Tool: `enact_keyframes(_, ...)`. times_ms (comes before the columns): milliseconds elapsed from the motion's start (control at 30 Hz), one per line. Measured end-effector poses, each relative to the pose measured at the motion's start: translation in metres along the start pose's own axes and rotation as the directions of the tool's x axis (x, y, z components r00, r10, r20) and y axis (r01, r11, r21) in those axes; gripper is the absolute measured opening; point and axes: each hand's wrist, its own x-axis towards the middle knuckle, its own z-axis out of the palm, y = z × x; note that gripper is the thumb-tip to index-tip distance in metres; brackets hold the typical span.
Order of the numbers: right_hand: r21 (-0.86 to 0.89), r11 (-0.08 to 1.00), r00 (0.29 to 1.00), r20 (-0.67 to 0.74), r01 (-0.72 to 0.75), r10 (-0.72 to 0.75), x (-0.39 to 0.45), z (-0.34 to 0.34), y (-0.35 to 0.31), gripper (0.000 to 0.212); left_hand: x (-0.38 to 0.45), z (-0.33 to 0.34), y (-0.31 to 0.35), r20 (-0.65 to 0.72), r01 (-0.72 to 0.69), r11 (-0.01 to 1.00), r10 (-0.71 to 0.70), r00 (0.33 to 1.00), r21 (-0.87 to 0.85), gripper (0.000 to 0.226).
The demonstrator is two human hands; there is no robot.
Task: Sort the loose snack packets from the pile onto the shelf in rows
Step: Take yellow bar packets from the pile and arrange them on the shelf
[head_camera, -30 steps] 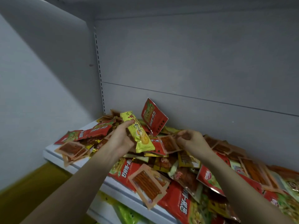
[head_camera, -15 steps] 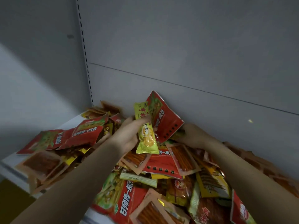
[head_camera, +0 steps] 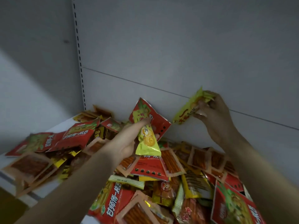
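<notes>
A pile of loose snack packets (head_camera: 161, 172), red, yellow and orange, covers the white shelf (head_camera: 47, 189). My left hand (head_camera: 127, 139) holds a yellow-green packet (head_camera: 148, 143) above the middle of the pile, thumb along its top. My right hand (head_camera: 213, 110) is raised near the back wall and pinches a second yellow packet (head_camera: 187, 110) by its upper end, clear of the pile. A red packet (head_camera: 148, 117) leans upright against the back wall between my hands.
The grey back panel (head_camera: 178, 54) rises right behind the pile. A slotted upright strip (head_camera: 79, 54) runs down the back left corner beside the side wall (head_camera: 32, 78). The shelf's front edge (head_camera: 32, 194) runs along the lower left.
My right hand has come up out of the pile with a yellow packet and moved right, toward the back wall. My left hand still holds its yellow-green packet. The view has moved closer.
</notes>
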Motion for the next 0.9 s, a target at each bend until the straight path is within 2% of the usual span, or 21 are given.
enact_keyframes(167, 0.158, 0.987, 0.996, 0.088, -0.016, 0.002, -0.053, -0.004, -0.009, 0.030, -0.022, 0.041, -0.021, 0.097, 0.066, 0.982, -0.049, 0.994, -0.176, 0.044)
enact_keyframes(233, 0.124, 0.992, 0.992, 0.128, 0.002, -0.018, -0.076, -0.009, -0.010, 0.026, -0.031, 0.049, -0.028, 0.072, 0.039, 0.976, -0.024, 0.997, -0.212, 0.042)
enact_keyframes(333, 0.140, 0.990, 0.997, 0.079, 0.000, -0.011, -0.102, -0.019, -0.016, 0.020, -0.053, 0.054, -0.041, 0.018, -0.007, 0.972, 0.012, 1.000, -0.234, 0.032)
enact_keyframes(433, 0.319, 0.938, 0.991, 0.051, -0.132, 0.122, -0.123, -0.028, -0.015, 0.018, -0.076, 0.053, -0.052, -0.054, -0.136, 0.962, 0.127, 0.990, -0.236, 0.056)
enact_keyframes(533, 0.494, 0.812, 0.951, 0.155, -0.310, 0.269, -0.147, -0.035, -0.007, 0.018, -0.104, 0.050, -0.062, -0.135, -0.303, 0.935, 0.281, 0.950, -0.186, 0.053)
enact_keyframes(600, 0.440, 0.815, 0.926, 0.204, -0.377, 0.318, -0.161, -0.034, -0.001, 0.019, -0.117, 0.046, -0.066, -0.185, -0.377, 0.917, 0.351, 0.918, -0.130, 0.052)
enact_keyframes(733, 0.136, 0.881, 0.838, 0.402, -0.454, 0.370, -0.188, -0.029, -0.003, 0.035, -0.143, 0.043, -0.072, -0.229, -0.421, 0.907, 0.403, 0.886, -0.030, 0.051)
enact_keyframes(800, 0.144, 0.864, 0.814, 0.438, -0.482, 0.381, -0.195, -0.025, -0.005, 0.036, -0.155, 0.039, -0.070, -0.231, -0.425, 0.905, 0.408, 0.883, -0.029, 0.046)
enact_keyframes(900, 0.249, 0.822, 0.814, 0.446, -0.512, 0.372, -0.197, -0.014, -0.007, 0.035, -0.168, 0.034, -0.070, -0.217, -0.416, 0.908, 0.397, 0.892, -0.049, 0.054)
